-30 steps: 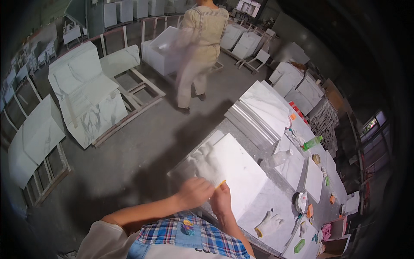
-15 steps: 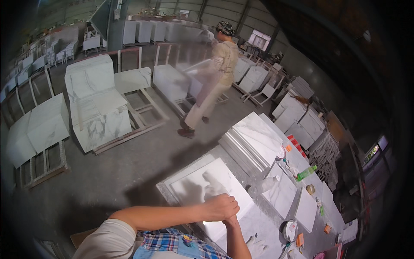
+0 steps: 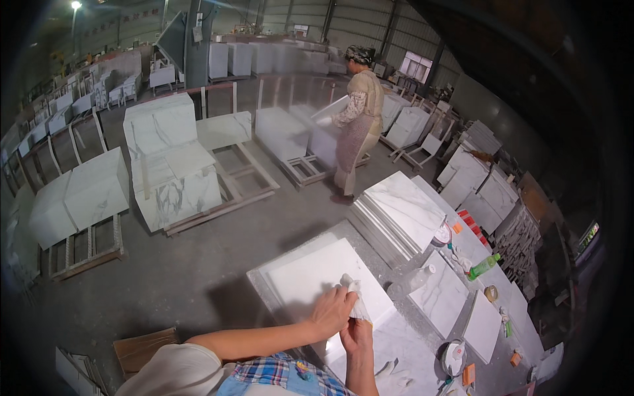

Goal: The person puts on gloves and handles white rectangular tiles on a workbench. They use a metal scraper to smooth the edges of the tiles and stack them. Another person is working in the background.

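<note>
My left hand (image 3: 332, 311) and my right hand (image 3: 357, 336) are close together over the near end of the work table. Between them both hands grip a crumpled white glove (image 3: 359, 307), fingers closed on its edge. Below lies a white marble slab (image 3: 317, 261), stacked on other slabs. A second white glove (image 3: 394, 379) rests on the table close to my right forearm.
Past my hands are a stack of marble tiles (image 3: 404, 210), a clear bottle (image 3: 420, 277), a green bottle (image 3: 484, 265) and a round tub (image 3: 454, 356). A co-worker (image 3: 360, 112) stands by slab racks. More slabs (image 3: 175, 168) stand on wooden frames at left.
The glove, blurred and stretched out beyond my hands before, is now drawn in between them. My right hand has come into view from behind the left. The co-worker's arms have lowered toward a slab stack.
</note>
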{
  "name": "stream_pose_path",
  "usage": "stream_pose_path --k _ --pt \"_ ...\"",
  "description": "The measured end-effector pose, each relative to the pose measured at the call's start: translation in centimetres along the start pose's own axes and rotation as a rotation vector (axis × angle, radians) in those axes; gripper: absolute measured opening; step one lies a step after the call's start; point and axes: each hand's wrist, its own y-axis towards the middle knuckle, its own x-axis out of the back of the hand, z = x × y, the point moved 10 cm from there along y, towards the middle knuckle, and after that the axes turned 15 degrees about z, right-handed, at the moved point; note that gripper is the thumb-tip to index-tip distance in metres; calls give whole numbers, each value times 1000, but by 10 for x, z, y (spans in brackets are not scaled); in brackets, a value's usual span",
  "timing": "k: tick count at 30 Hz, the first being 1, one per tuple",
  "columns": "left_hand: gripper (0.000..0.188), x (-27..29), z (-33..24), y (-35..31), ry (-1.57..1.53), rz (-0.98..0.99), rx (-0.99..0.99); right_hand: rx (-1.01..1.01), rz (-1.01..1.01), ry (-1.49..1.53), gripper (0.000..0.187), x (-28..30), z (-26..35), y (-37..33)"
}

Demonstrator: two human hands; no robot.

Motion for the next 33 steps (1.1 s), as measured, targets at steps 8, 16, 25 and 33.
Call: stream_pose_path --k 8,16,25,33 --pt "21 -57 -5 0 21 418 94 279 -81 -146 37 -22 52 -1" --pt "24 -66 -41 -8 -107 575 -309 243 -303 -696 26 32 69 17" --pt "13 0 -30 9 -22 -54 -433 215 -306 -354 49 25 30 15" --pt "9 -16 -19 16 -73 175 -495 92 -219 -372 52 -13 9 33"
